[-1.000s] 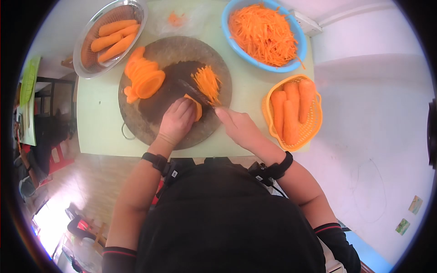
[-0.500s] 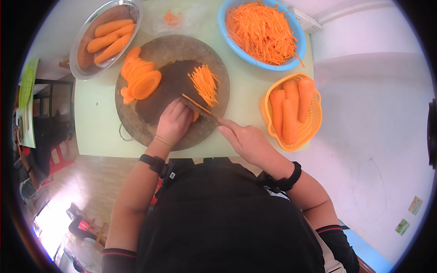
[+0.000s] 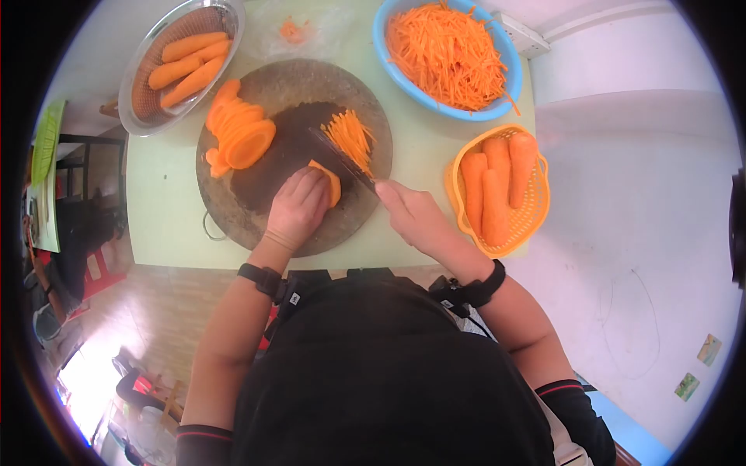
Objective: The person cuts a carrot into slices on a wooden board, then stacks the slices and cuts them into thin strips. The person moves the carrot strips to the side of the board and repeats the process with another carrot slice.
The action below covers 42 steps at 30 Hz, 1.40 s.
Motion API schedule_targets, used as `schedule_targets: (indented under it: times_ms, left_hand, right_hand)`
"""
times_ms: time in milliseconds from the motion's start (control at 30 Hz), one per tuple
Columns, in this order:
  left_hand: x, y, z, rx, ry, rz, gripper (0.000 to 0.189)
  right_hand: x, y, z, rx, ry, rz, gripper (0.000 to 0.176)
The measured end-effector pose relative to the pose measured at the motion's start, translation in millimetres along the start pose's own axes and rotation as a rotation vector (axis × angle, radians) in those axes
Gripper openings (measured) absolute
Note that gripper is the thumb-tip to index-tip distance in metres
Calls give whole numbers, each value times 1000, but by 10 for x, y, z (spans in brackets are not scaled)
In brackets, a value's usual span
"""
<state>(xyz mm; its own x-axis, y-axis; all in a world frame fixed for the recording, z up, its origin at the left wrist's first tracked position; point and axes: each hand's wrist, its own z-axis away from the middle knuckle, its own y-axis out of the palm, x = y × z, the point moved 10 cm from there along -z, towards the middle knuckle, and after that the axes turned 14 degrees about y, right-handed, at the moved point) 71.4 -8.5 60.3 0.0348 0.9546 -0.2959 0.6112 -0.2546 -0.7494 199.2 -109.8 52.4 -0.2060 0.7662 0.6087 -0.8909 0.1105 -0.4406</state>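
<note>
Top-down view, person at the near side of a pale table point(image 3: 167, 225), w/ a round cutting board point(image 3: 295, 76) in front of them. L hand point(image 3: 299, 199) is on the board's near half, fingers bunched & closed over a flat carrot pc point(image 3: 334, 186), holding it down; only its right & far edges show. R hand point(image 3: 412, 215) is wrapped around the handle of a knife point(image 3: 339, 155), handle mostly hidden; blade points far-left, a small gap to the right of the carrot pc, right alongside a heap of thin carrot shreds point(image 3: 351, 133). Whether blade touches shreds or board: can't tell. Far-left on the board, a fanned pile of carrot slices point(image 3: 242, 133). Around the board: metal colander point(image 3: 148, 126) far left w/ whole carrots, blue bowl point(image 3: 474, 116) far right full of shreds, yellow basket point(image 3: 542, 203) at right, w/ more whole carrots. For clean cutting here, L fingertips are best tucked back, knuckles facing the blade as a guide, exact finger bend being too small to judge; pc should be pressed flat so it doesn't slide, as a wet cut face is prob. slippery. Blade best kept upright & parallel to the pc's right edge, w/ tiny even shifts left btwn strokes for uniform shreds; lifting it only low seems safest w/ the L hand so near.
</note>
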Motion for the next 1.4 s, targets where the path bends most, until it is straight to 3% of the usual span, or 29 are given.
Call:
schedule_targets:
  times_ms: [100, 200, 533, 700, 833, 900, 1000, 1400]
  left_hand:
    - [11, 17, 35, -6, -5, 32, 25]
    - [2, 22, 40, 1, 15, -3, 26]
    - [3, 47, 42, 60, 2, 26, 32]
    - [-7, 12, 15, 25, 17, 21, 25]
    - [20, 67, 77, 45, 7, 19, 25]
    - [13, 43, 21, 15, 13, 6, 25]
    - [12, 25, 2, 12, -1, 8, 26]
    - [-9, 9, -7, 20, 14, -9, 23]
  right_hand:
    - [105, -50, 206, -49, -146, 97, 45]
    - [145, 5, 336, 18, -77, 289, 43]
    - [175, 46, 439, -101, -170, 381, 44]
    - [316, 176, 266, -154, -192, 434, 44]
    - [318, 230, 102, -109, -149, 430, 46]
    - [151, 126, 4, -61, -140, 58, 47]
    - [27, 28, 50, -14, -68, -9, 47]
    - [143, 38, 372, -57, -156, 320, 44]
